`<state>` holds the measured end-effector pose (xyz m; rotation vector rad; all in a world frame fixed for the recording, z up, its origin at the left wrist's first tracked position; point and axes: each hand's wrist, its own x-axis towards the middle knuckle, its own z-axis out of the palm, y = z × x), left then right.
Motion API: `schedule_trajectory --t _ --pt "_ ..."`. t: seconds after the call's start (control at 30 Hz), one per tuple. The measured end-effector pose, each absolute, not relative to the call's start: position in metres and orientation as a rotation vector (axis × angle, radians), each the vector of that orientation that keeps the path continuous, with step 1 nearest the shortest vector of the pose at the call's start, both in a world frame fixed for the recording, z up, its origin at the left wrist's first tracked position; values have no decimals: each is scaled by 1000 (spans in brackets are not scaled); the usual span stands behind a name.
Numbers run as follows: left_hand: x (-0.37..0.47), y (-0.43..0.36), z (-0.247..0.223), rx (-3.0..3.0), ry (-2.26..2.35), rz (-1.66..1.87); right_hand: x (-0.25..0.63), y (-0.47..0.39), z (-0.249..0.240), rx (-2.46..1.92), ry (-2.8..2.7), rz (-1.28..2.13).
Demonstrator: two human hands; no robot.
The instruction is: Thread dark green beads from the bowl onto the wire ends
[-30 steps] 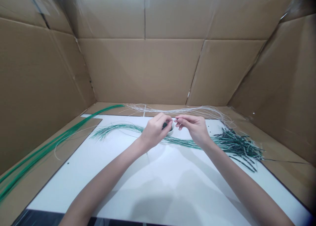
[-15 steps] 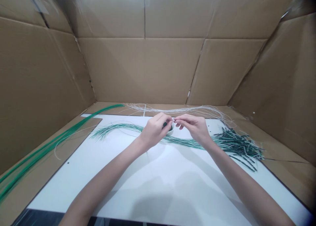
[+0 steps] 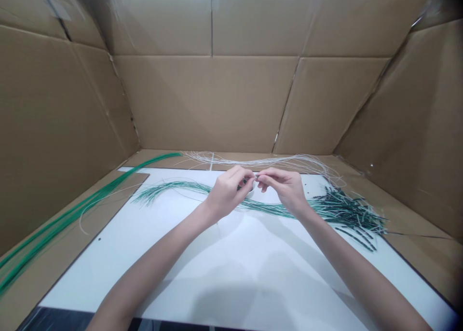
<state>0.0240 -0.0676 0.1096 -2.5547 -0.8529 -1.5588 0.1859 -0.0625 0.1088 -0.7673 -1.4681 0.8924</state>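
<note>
Fingertips nearly meeting, my left hand (image 3: 229, 188) and my right hand (image 3: 285, 186) are both pinched above the white board. Something tiny and dark shows at the right fingertips; what the left fingers hold is too small to make out. Behind and below the left fingers is a small white cup (image 3: 250, 193) with dark contents, partly hidden. A bundle of thin green strands (image 3: 269, 208) runs across the board beneath both hands. At its right end lies a dense cluster of dark green beaded pieces (image 3: 349, 208).
Long green strands (image 3: 104, 191) lie along the left side on cardboard. Thin white strands (image 3: 260, 162) stretch along the back edge of the white board (image 3: 231, 258). Cardboard walls (image 3: 210, 104) enclose the back and both sides.
The fingertips have shifted very slightly, and the left fingers now cover more of the small cup. A dark speck shows more clearly at the right fingertips.
</note>
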Motion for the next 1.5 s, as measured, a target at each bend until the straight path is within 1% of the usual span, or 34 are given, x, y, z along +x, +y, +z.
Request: schedule_trajectory --t 0.53,0.73,0.87,1.0,1.1,1.23,1.4,1.5 --pt "24 -66 108 -2560 -869 -1508 186 -64 108 -782 -1515 803" --pt "23 -65 105 -2538 -842 -1437 188 -63 102 -843 -1653 571" --pt "24 -66 105 -2567 -947 -1441 190 -63 102 -875 -1730 454" --pt "26 -70 111 -2659 -1174 -1530 189 -63 103 -891 -1691 467" --pt "27 -71 113 -2688 -1262 -1561 189 -63 103 -898 -1662 474" --pt "25 -70 110 -2666 -1255 -1588 190 -62 102 -896 -1675 509" --pt "25 -68 107 -2592 -1216 -1706 194 -59 103 -863 -1738 623" --pt "24 -67 106 -2583 -1169 -1671 194 -59 104 -851 -1711 702"
